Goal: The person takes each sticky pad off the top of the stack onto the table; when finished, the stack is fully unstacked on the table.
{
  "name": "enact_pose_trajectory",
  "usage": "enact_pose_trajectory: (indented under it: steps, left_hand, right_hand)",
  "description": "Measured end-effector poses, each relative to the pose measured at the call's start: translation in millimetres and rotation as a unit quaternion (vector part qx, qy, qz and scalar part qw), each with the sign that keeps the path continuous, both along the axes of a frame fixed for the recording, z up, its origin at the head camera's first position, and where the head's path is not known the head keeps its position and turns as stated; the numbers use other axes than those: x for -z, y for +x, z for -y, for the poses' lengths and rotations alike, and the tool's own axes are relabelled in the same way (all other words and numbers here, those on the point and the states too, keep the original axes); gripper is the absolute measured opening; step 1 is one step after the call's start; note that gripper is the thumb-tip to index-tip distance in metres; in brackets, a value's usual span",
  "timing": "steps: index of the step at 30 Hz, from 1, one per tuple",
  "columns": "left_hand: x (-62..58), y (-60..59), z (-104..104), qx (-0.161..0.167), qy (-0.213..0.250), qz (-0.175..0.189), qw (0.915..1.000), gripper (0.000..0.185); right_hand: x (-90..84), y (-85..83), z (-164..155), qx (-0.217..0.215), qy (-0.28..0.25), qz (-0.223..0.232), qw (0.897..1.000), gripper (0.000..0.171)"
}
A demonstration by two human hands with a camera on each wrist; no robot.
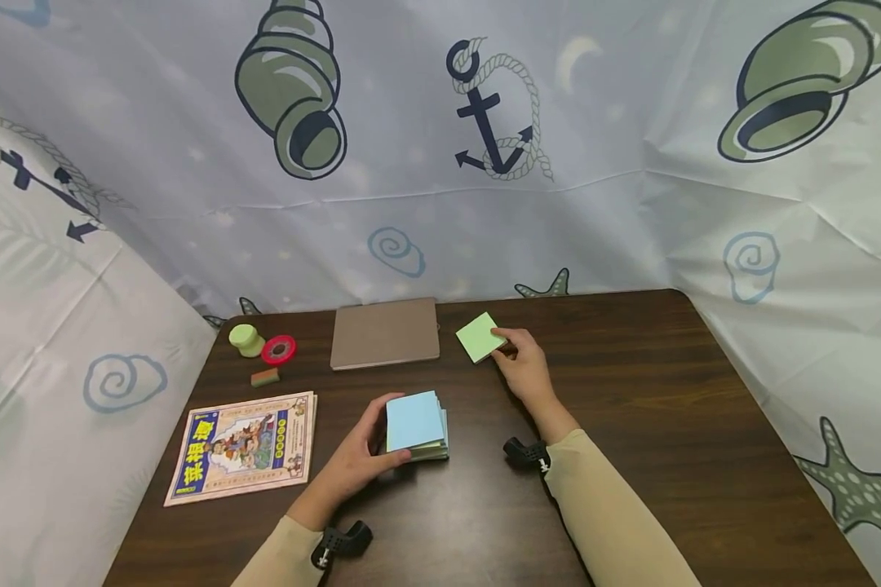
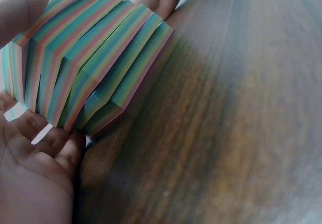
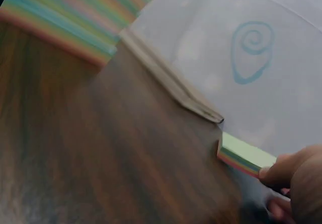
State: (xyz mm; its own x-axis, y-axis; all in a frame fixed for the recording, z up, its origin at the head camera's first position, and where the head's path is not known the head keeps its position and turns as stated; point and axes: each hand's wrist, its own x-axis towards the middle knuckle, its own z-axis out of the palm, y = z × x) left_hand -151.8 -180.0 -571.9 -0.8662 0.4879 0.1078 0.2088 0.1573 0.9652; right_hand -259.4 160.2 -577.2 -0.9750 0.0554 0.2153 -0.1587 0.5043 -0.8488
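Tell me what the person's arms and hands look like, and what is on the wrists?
Both arms wear long beige sleeves: the left sleeve and the right sleeve. The left hand and the right hand are bare, with no gloves or rings that show. A small black clip-like mount sits at each wrist, the left one and the right one. No cables show.

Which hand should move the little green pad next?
Right. The right hand already pinches the green pad at its near corner, by the notebook. The left hand is busy gripping the big stack, well short of the pad.
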Motion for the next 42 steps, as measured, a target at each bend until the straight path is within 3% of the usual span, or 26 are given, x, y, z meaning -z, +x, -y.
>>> enact_pose_trajectory:
  steps: [5,14,25,30,35,42]
  left_hand:
    - [0.9,0.1,1.1,-0.002,-0.004,0.003,1.0000,0.090]
    - [-0.3,0.2,-0.2,-0.002,0.000,0.007,1.0000,0.091]
    - [1.0,0.3,-0.5,0.000,0.000,0.008,1.0000,0.090]
    - [0.8,-0.3,0.8,0.005,0.007,0.006,0.9999,0.092]
    - [-0.8,0.0,1.6,0.002,0.001,0.010,0.9999,0.093]
    - [-1.3,1.3,0.6,0.003,0.010,0.014,0.9998,0.094]
  right_hand:
    - [0.3,1.7,-0.2,-0.001,0.104,-0.008,0.995,0.040]
    - [-0.1,5.2,-0.8,-0.012,0.146,-0.013,0.989,0.041]
    - [0.5,4.2,-2.2,-0.006,0.119,0.000,0.993,0.049]
    - [-3.5,3.3,-0.9,0.007,0.071,-0.032,0.997,0.046]
    - [-16.6,5.9,2.5,0.004,0.041,-0.076,0.996,0.038]
    - [-43.4,15.0,9.0,-0.023,0.047,-0.064,0.997,0.032]
